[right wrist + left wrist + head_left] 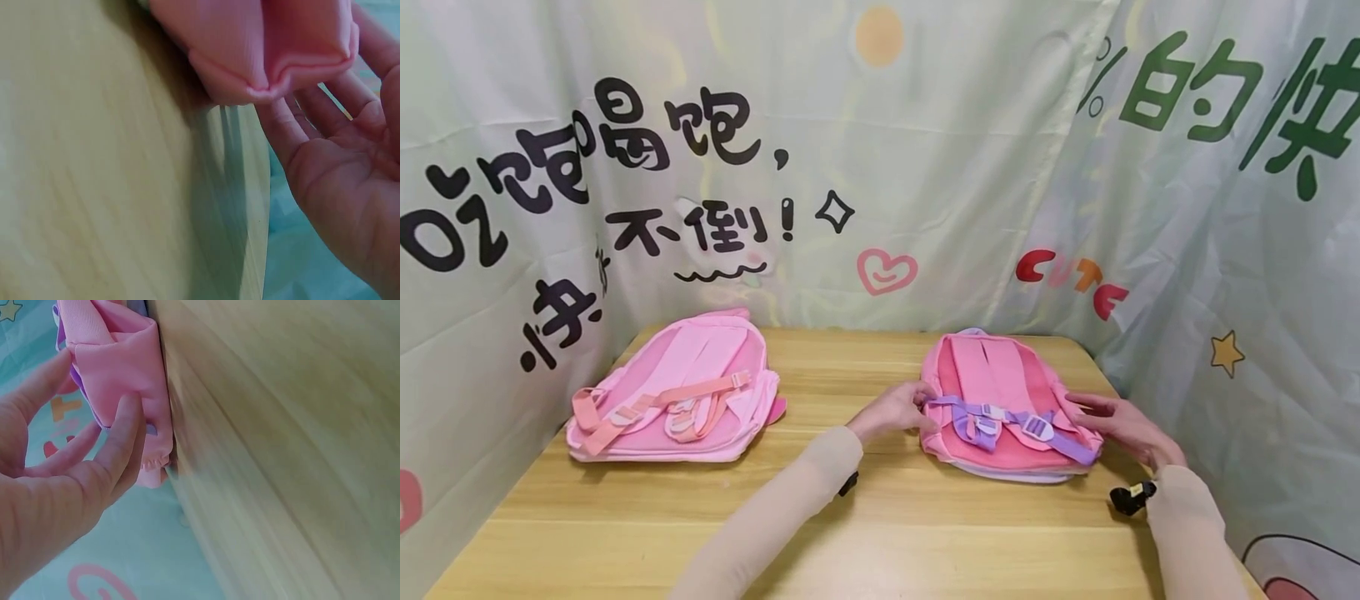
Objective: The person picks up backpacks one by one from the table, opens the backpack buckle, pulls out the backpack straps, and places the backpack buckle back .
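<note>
A darker pink backpack with purple straps lies on the table, its strap side facing up. At its left side is my left hand; in the left wrist view the fairly straight fingers touch the pink side fabric. My right hand is at the opposite side, its fingers extended along the bag. In the right wrist view those fingers pass partly behind the pink fabric, so their tips are hidden.
A lighter pink backpack with orange-pink straps lies at the left of the wooden table. Printed curtains hang behind the table and on both sides. A small black device sits by my right wrist.
</note>
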The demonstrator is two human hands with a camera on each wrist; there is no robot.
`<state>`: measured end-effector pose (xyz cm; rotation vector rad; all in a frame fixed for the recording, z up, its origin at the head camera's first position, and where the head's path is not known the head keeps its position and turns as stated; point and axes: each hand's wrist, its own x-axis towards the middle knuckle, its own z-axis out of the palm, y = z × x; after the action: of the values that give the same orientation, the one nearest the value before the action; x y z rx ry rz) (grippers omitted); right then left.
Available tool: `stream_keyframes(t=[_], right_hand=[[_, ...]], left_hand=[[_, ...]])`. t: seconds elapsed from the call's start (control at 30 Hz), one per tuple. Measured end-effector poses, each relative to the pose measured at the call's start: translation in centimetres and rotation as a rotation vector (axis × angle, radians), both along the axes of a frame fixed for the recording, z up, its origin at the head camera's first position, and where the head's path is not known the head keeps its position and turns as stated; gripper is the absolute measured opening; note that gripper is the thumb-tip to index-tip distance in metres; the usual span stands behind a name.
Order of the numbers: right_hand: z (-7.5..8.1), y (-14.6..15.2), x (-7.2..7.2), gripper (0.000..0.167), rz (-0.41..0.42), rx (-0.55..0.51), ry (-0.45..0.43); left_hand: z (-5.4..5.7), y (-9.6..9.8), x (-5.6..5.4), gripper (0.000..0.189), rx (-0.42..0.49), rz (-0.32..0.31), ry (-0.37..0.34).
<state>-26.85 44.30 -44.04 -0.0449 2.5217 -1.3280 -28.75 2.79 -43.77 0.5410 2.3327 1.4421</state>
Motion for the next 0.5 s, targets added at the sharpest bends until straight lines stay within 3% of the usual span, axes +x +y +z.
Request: stream_keyframes(t=[0.2,0.5], right_hand=[[-0.1,-0.8,-0.3,0.064,0.036,-0.041,-0.013],[-0.4,-2.5,-0.9,0.069,0.076,-0.005,-0.021]], left_hand=[[0.2,-1.2,-0.1,0.051,-0.038,-0.016,0.011],[0.3,-3.6,-0.1,0.053,-0.054,-0.020,0.011]])
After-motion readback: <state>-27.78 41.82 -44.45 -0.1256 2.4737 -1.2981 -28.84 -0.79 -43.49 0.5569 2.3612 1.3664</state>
